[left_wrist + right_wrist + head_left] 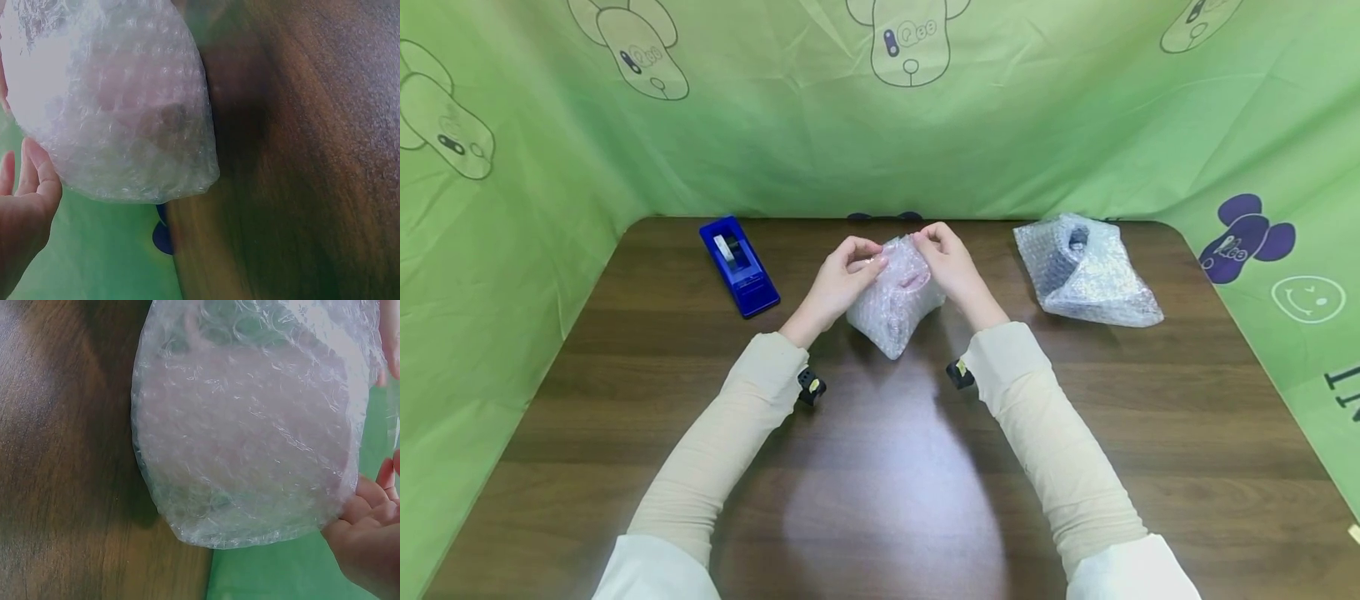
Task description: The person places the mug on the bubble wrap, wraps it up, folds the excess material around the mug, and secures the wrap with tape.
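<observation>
A clear bubble wrap bag [895,312] stands at the middle of the table's far part, with a pale pinkish thing inside, blurred by the wrap. The left hand [842,279] pinches the bag's top edge on the left between thumb and fingers. On the other side the right hand [955,271] pinches the same top edge with its fingertips. Both wrist views show the bag's bubbled face up close, the left hand [28,212] at the lower left of one and the right hand [375,537] at the lower right of the other. The bag hides some fingers.
To the left lies a blue flat case [741,268] with a window. A second bubble wrap bag [1093,275], holding something dark and rolled-looking, lies at the far right. Green printed cloth [925,142] hangs behind the wooden table [655,392] and along its sides.
</observation>
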The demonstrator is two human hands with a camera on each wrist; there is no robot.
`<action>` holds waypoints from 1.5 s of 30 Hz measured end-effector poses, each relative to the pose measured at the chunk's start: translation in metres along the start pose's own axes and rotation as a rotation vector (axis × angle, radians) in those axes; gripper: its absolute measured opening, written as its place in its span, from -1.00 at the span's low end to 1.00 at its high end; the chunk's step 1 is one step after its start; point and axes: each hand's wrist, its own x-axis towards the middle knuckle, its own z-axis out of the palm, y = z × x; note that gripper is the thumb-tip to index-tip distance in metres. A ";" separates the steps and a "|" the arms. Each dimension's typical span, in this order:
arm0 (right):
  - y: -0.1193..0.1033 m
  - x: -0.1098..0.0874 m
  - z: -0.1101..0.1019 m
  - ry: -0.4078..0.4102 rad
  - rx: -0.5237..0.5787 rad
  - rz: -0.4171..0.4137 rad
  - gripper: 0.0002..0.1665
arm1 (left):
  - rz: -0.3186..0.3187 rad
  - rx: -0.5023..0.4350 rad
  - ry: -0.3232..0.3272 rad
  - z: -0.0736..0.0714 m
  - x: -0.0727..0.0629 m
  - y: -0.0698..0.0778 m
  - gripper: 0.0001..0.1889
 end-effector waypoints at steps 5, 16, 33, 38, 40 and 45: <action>0.001 0.000 0.001 0.015 0.016 -0.017 -0.76 | 0.010 0.009 -0.007 0.000 -0.001 0.002 -0.71; 0.000 -0.001 0.002 0.034 0.034 0.004 -0.74 | -0.006 0.021 0.009 0.001 -0.001 -0.001 -0.71; -0.003 0.001 0.006 0.127 0.003 0.077 -0.77 | 0.009 0.053 0.091 0.005 -0.002 0.003 -0.72; -0.001 0.003 0.007 0.137 -0.011 0.080 -0.74 | 0.016 0.011 0.132 0.008 -0.004 0.001 -0.74; -0.001 0.003 0.008 0.143 -0.017 0.079 -0.72 | 0.023 -0.012 0.158 0.010 -0.004 -0.001 -0.74; 0.000 0.004 0.008 0.153 -0.022 0.077 -0.72 | 0.063 0.008 0.237 0.017 -0.003 -0.006 -0.77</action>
